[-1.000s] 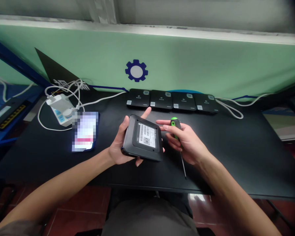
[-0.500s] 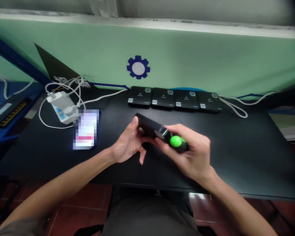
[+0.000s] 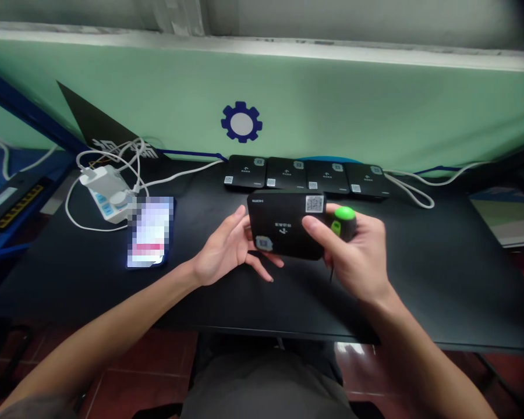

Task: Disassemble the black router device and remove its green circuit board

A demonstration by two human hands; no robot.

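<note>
My right hand [image 3: 358, 256] grips a flat black electronics box [image 3: 283, 218] by its right end, thumb across the printed face. That face is turned toward me, its print upside down, with a QR label and a second sticker. Tucked in the same hand is a screwdriver [image 3: 344, 222] with a black and green handle; its thin shaft points down below the palm. My left hand [image 3: 225, 247] is open at the box's left edge, fingers spread and some of them behind it. Whether those fingers touch the box I cannot tell.
Several similar black boxes [image 3: 286, 173] stand in a row along the back wall. A phone [image 3: 151, 233] with a lit, blurred screen lies on the left of the black table [image 3: 432, 279]. Behind it are a white power strip [image 3: 109, 195] and tangled white cables [image 3: 179, 174].
The box has turned from edge-on to show its printed face. My left thumb has come away from its corner. The screwdriver's green end has tipped upward and shifted right with my right hand.
</note>
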